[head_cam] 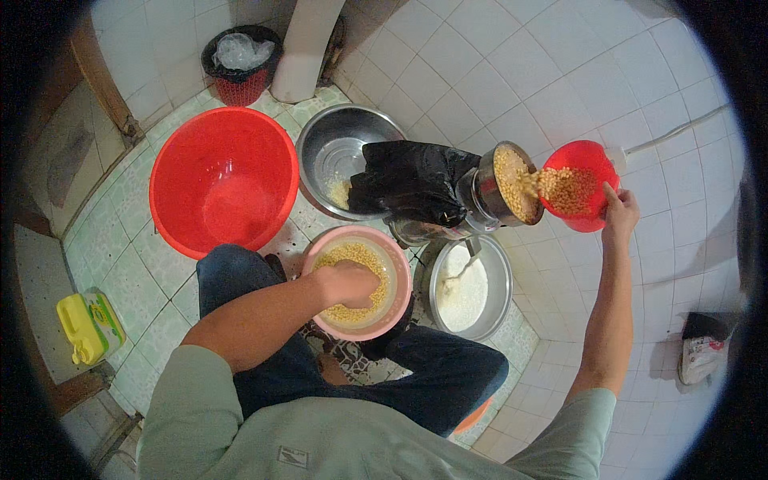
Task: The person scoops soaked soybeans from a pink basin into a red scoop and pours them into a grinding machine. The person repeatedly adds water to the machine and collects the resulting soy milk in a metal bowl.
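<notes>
My right hand (620, 213) grips the rim of a red plastic bowl (581, 157) and tilts it. Yellow soybeans (567, 187) slide from it into the round metal hopper (517, 217) of a grinding machine, which is heaped with beans. A black plastic bag (414, 177) covers part of the machine. My left hand (350, 283) reaches into a pink basin (401, 264) of soybeans in liquid; its fingers are mostly hidden. From the machine's metal spout (473, 247), pale slurry runs into a metal basin (505, 282) holding white liquid (467, 303).
A large red tub (180, 180) stands at the left. Behind the pink basin, a steel bowl (318, 138) has yellowish residue in it. A lined waste bin (240, 87) stands beside a pipe (306, 54). A yellow jug (90, 327) is at far left. A cord (675, 129) crosses the tiled wall.
</notes>
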Demonstrator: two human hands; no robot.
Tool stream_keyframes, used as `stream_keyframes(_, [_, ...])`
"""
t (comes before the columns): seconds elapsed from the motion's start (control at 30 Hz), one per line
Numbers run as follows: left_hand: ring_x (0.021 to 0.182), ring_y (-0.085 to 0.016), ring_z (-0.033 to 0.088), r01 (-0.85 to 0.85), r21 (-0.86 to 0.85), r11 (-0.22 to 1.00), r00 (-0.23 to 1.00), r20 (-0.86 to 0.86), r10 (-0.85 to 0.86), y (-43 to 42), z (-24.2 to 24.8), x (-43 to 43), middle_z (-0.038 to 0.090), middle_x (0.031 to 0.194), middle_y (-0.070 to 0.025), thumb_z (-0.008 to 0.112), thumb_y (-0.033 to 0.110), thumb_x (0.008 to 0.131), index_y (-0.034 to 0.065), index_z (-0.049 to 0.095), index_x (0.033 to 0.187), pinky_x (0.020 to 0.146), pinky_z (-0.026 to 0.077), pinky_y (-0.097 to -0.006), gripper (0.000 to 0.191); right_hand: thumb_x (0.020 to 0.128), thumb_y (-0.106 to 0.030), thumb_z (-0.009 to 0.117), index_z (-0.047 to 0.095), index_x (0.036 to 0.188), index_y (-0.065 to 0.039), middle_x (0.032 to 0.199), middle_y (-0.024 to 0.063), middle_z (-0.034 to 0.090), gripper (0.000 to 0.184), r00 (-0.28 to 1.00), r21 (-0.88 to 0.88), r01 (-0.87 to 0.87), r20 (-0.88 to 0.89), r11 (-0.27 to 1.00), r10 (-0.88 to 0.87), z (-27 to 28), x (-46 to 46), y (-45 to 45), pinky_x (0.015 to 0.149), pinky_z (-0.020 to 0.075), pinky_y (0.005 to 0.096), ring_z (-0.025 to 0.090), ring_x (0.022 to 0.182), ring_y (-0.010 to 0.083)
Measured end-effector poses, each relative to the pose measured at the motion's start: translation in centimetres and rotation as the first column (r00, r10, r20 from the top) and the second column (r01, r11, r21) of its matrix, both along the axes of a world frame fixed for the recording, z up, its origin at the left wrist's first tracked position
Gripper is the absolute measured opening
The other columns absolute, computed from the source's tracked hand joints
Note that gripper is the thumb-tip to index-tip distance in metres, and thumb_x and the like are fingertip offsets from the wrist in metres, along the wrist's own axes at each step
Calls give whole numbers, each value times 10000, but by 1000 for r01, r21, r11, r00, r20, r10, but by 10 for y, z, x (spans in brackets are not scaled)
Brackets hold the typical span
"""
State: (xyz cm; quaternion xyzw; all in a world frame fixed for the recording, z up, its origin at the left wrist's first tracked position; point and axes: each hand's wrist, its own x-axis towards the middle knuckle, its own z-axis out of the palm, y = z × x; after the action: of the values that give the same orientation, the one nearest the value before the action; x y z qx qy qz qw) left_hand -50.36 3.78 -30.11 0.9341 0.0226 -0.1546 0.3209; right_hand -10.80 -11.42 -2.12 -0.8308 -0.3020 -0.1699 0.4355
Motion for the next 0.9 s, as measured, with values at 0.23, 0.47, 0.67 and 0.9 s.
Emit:
stream_keyframes(0.23, [941, -342, 644, -3, -12, 1000, 1000, 7, 3, 2, 5, -2, 672, 954, -197, 667, 269, 775, 9, 684, 940, 825, 495, -430, 308, 814, -212, 735, 537, 738, -43, 619, -18, 495, 272, 982, -144, 53, 186, 988, -26, -7, 8, 2, 433, 356, 244, 437, 502, 65])
stream_keyframes(0.47, [936, -341, 644, 14, 4, 1000, 1000, -27, -14, 1, 5, 2, 671, 953, -195, 658, 255, 778, 14, 683, 952, 818, 497, -432, 298, 827, -182, 723, 547, 742, -31, 619, -17, 494, 247, 977, -135, 29, 214, 990, 1, -10, 14, 0, 430, 336, 235, 432, 499, 68])
stream_keyframes(0.67, [933, -341, 646, 6, -3, 1000, 1000, -15, -6, 1, -4, 1, 670, 960, -199, 646, 270, 770, 9, 683, 953, 818, 497, -439, 320, 784, -177, 757, 532, 720, -45, 606, 22, 535, 269, 999, 110, 15, -42, 994, -10, -4, 2, 4, 398, 372, 255, 486, 460, 100])
stream_keyframes(0.9, [920, -339, 648, -7, -34, 999, 1000, -1, 6, 2, -2, -2, 672, 943, -193, 638, 261, 778, 19, 688, 943, 812, 497, -436, 297, 783, -158, 755, 523, 750, -58, 584, -1, 512, 255, 974, 246, 46, -226, 968, 11, 2, -6, -5, 380, 307, 229, 435, 425, 79])
